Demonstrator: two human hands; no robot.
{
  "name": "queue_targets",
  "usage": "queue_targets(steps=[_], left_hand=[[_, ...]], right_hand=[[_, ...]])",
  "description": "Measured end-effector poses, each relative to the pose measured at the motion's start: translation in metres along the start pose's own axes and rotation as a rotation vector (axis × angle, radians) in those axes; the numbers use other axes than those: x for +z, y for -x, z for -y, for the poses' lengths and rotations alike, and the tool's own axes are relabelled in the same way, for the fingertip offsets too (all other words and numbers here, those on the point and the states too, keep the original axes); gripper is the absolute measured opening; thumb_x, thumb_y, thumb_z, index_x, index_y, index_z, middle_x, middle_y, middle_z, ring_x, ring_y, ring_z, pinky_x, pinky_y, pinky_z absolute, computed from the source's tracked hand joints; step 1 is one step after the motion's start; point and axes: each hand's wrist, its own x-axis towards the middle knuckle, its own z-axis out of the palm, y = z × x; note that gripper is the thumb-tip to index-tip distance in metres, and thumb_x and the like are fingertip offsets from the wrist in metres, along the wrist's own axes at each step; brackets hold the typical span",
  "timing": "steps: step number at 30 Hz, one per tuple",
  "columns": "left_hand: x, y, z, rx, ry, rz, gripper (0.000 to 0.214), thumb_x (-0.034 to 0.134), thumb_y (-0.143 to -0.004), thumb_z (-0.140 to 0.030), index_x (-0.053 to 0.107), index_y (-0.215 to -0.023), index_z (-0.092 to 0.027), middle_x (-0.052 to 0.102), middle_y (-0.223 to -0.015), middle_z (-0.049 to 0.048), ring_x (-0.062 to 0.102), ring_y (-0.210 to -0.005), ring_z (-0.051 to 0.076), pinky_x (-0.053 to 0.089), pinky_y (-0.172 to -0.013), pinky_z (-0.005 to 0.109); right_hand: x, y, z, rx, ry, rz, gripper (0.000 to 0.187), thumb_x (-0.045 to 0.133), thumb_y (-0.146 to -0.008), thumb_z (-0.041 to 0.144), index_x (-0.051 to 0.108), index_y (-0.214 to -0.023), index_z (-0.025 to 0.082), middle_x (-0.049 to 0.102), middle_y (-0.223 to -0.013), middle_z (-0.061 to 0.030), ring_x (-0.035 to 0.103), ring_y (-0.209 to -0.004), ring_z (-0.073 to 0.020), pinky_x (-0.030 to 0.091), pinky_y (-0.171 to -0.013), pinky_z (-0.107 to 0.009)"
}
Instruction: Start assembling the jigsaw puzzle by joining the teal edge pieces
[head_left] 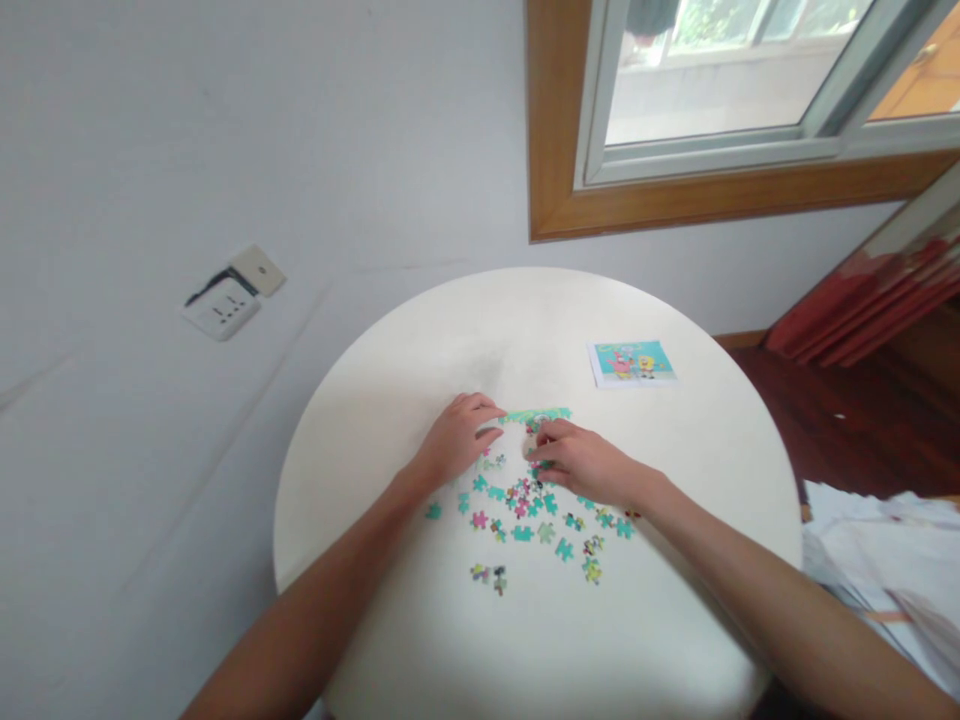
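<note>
A joined strip of teal and yellow jigsaw puzzle pieces (551, 413) lies across the white round table (420, 340). At its left end rests my left hand (455, 438), fingertips touching the strip's edge, thumb and fingers apart and nothing held. Just below the strip's right part, my right hand (583, 460) has its fingers curled in a pinch over a small puzzle piece (534, 464), mostly hidden by the fingertips. Loose pieces in teal, pink and yellow are scattered nearer to me, among them a teal piece (564, 549) and a pink piece (480, 520).
A reference picture card (634, 363) with two cartoon figures lies at the table's back right. Behind stand a white wall with a socket (223, 308) and a wood-framed window (555, 205). Papers (885, 560) are piled at the right, beyond the table's edge.
</note>
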Motion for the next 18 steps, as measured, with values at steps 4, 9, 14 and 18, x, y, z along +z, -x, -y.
queue_targets(steps=[4,9,14,18], left_hand=[[0.002,-0.001,0.008,-0.121,0.069,-0.016,0.019,0.067,-0.086,-0.022,0.073,-0.104,-0.02,0.068,-0.102,0.0052,0.062,-0.098,0.022,0.049,-0.094,0.037],[0.009,-0.003,0.011,-0.195,0.137,-0.048,0.018,0.068,-0.085,-0.028,0.074,-0.1,-0.021,0.068,-0.096,0.0038,0.065,-0.081,0.017,0.052,-0.08,0.03],[0.016,-0.006,0.015,-0.214,0.147,-0.048,0.017,0.071,-0.083,-0.028,0.076,-0.098,-0.021,0.067,-0.092,0.0027,0.064,-0.077,0.016,0.051,-0.077,0.03],[0.019,-0.008,0.017,-0.205,0.16,-0.065,0.016,0.07,-0.084,-0.03,0.076,-0.096,-0.022,0.067,-0.093,0.0027,0.064,-0.079,0.016,0.051,-0.078,0.03]], right_hand=[[-0.003,0.0,-0.001,-0.028,-0.016,-0.016,0.01,0.065,-0.091,0.021,0.073,-0.097,0.022,0.064,-0.099,-0.0057,0.058,-0.098,-0.0203,0.046,-0.087,-0.031],[0.0,-0.002,-0.02,0.248,0.133,-0.301,0.018,0.059,-0.091,0.015,0.072,-0.102,0.02,0.063,-0.103,-0.0094,0.053,-0.1,-0.0241,0.045,-0.089,-0.036],[0.008,-0.003,-0.042,0.408,0.204,-0.308,0.016,0.063,-0.088,0.016,0.07,-0.102,0.017,0.061,-0.106,-0.0123,0.054,-0.101,-0.026,0.044,-0.09,-0.036],[0.01,-0.007,-0.047,0.408,0.181,-0.328,0.012,0.06,-0.09,0.015,0.071,-0.094,0.017,0.06,-0.099,-0.0105,0.055,-0.095,-0.0237,0.044,-0.087,-0.033]])
